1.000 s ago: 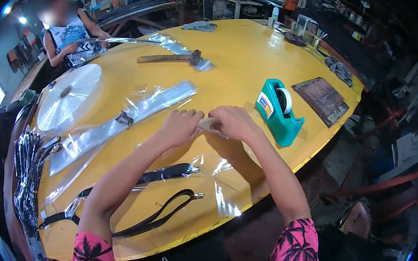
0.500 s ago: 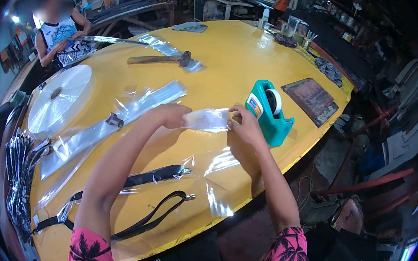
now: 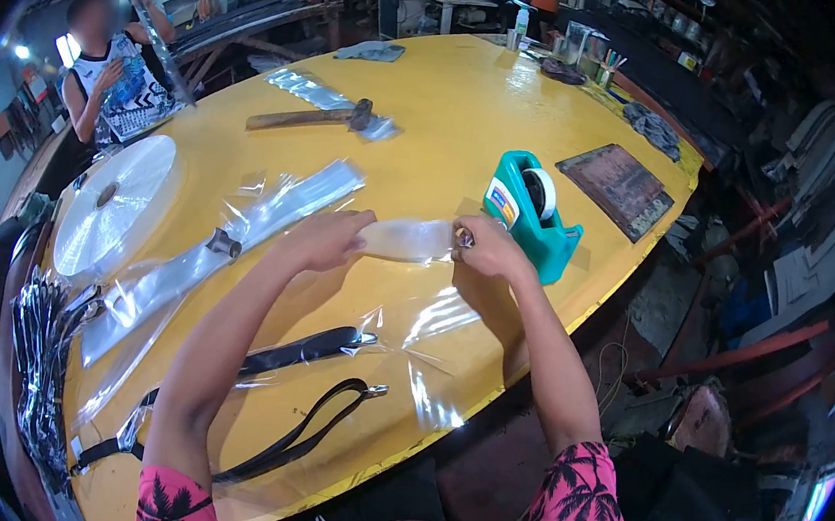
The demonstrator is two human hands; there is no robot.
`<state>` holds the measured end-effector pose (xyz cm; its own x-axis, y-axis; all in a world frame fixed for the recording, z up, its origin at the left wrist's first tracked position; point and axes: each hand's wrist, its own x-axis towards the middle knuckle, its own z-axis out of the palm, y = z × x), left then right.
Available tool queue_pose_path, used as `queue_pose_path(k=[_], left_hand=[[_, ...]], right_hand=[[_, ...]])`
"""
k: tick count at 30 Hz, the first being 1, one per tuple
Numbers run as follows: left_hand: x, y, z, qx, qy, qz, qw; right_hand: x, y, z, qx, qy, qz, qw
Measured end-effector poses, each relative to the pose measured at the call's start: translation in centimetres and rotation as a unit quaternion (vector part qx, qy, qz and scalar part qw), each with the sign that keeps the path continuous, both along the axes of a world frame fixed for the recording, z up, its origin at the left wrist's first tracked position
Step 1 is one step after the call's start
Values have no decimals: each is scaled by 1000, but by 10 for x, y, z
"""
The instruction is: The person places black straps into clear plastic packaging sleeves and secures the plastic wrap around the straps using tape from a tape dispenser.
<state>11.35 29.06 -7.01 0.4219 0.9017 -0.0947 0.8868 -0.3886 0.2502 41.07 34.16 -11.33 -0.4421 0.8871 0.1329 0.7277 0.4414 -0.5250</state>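
Note:
Between my two hands a clear plastic sleeve (image 3: 407, 240) is stretched above the yellow table. My left hand (image 3: 327, 240) pinches its left end. At the other end, my right hand (image 3: 489, 248) has its fingers closed on the plastic, close to a teal tape dispenser (image 3: 562, 246) holding a white roll. Left of my left hand lies a stack of clear plastic sleeves (image 3: 159, 286), with a small dark metal piece (image 3: 223, 243) on it. Nearer me is a black strap (image 3: 303, 358) with a metal clip, under clear plastic. A looped black strap (image 3: 305, 441) lies beside it.
A large roll of clear plastic (image 3: 132, 193) lies at the left, above a bundle of black straps (image 3: 43, 365). Farther back are a hammer (image 3: 300, 122), a grey cloth (image 3: 369, 50) and a dark flat plate (image 3: 620, 192). Another person (image 3: 119, 76) stands at the far left edge.
The plastic between my hands has turned and looks flatter; my hands have shifted only slightly. Across the table, the other person has raised a long clear strip upright.

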Motion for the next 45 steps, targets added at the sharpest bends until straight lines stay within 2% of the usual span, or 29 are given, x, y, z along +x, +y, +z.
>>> queue_pose_path(k=[2, 6, 8, 11, 15, 18, 20, 24, 26, 27, 29, 30, 32, 33, 35, 37, 39, 40, 42, 45], left_hand=[[-9, 1, -4, -1, -43, -12, 999], [-17, -4, -3, 37, -42, -23, 998], [-18, -4, -4, -23, -37, -5, 999], [-17, -5, -8, -24, -29, 2, 999], [-7, -13, -1, -9, -34, 23, 999], [-6, -14, -1, 11, -22, 11, 1000], [-5, -12, -4, 39, -23, 5, 999], [-2, -14, -3, 24, -21, 18, 999], [-5, -13, -11, 60, -44, 17, 997], [-5, -12, -11, 60, -44, 20, 997], [-4, -9, -11, 46, -25, 46, 998], [-3, -7, -11, 47, -26, 50, 997], [-3, -7, -16, 63, -11, 51, 997], [-3, -6, -17, 62, -12, 50, 997], [-2, -4, -19, 65, -14, 51, 996], [0, -6, -17, 58, -11, 48, 997], [-3, -5, -15, 54, -8, 55, 997], [-3, -3, -19, 68, -11, 44, 997], [-3, -3, -19, 84, -17, 38, 996], [-1, -5, -13, 56, -11, 28, 998]], right_hand=[[1, 3, 2, -46, -31, -7, 998], [-2, -9, 23, -35, -56, -45, 997], [-1, -5, 18, 23, -11, -20, 999], [-6, -7, 17, 0, 29, -24, 999], [-10, -14, 13, -26, 50, -44, 997], [-14, -9, 2, 7, 108, -21, 994], [-22, -7, 1, -10, 202, 14, 979], [-36, -1, -2, -50, 210, 58, 975], [-44, 2, -9, -33, 204, 114, 972], [-44, -1, -4, -34, 204, 116, 971], [-43, -7, 7, -89, 249, 50, 963], [-46, -16, 17, -89, 247, 54, 963], [-51, -40, 33, -36, 135, 32, 990], [-54, -46, 35, -36, 135, 30, 990], [-65, -54, 36, 117, -34, 25, 992], [-69, -43, 30, 106, -25, 11, 994], [-69, -20, 15, 18, 14, 6, 1000], [-67, -16, 14, 20, 13, 10, 1000], [-60, -10, 13, -56, 117, -29, 991], [-55, -11, 4, 8, 135, -55, 989]])
